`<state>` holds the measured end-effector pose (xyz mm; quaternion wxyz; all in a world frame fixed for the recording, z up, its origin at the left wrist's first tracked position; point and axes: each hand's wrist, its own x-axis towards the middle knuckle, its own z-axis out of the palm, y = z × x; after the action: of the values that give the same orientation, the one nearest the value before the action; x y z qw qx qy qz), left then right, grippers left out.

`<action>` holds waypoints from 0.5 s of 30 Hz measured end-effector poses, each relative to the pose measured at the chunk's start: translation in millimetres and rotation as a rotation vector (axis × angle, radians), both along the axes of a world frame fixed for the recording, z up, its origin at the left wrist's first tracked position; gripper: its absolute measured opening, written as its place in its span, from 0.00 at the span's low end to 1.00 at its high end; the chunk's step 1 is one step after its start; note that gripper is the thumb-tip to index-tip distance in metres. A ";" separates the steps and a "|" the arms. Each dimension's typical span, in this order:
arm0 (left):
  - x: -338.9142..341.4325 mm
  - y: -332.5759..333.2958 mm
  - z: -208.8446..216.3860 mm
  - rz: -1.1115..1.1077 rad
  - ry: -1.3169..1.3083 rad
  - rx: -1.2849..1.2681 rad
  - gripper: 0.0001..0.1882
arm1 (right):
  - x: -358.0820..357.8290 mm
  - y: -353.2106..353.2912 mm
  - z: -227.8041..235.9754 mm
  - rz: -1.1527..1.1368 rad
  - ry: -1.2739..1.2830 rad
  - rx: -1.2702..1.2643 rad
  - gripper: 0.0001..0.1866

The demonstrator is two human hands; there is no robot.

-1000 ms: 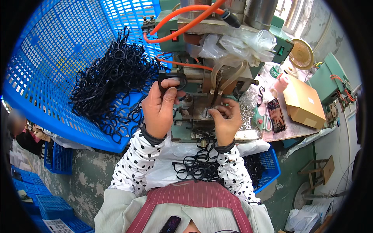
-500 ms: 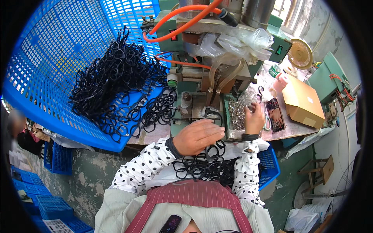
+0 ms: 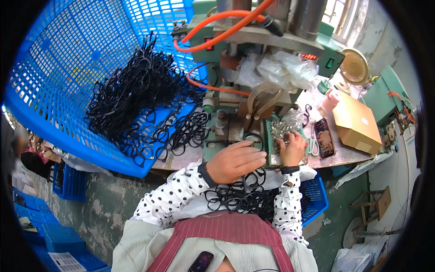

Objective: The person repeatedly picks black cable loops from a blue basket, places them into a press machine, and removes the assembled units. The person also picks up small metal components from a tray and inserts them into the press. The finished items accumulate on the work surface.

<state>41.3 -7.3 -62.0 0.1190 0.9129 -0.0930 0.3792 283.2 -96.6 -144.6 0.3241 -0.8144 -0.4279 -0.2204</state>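
Two bare hands here: left hand [image 3: 235, 162] flat, fingers stretched, can't tell if it's touching anything; right hand [image 3: 292, 151] curled into one tray [image 3: 275, 160] of tiny shiny metal bits [image 3: 284, 122], can't tell if it's pinching any. One curvy black frame [image 3: 261, 139] sits on the machine's [image 3: 205, 53] scuffed base, way too many more heaped in one big blue lattice basket [image 3: 59, 122]. One cardboard box [image 3: 358, 122] on the worn bench [image 3: 340, 159], patchy green floor [image 3: 113, 195].
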 end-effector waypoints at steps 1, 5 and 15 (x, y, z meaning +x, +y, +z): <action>-4.3 -3.4 4.8 0.033 0.017 0.042 0.20 | -0.9 -3.4 2.8 0.039 0.085 -0.047 0.10; -27.9 25.9 -1.0 0.207 -0.179 0.092 0.30 | 13.4 -2.2 -14.9 0.065 0.120 0.153 0.07; -35.8 136.7 -87.9 1.336 0.148 -0.254 0.14 | 3.3 -3.5 -7.5 -0.023 0.320 0.288 0.03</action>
<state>5.5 129.4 -149.9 -0.0285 0.7769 0.5440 0.3157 286.5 -100.1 -152.2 0.4983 -0.7891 -0.3260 -0.1507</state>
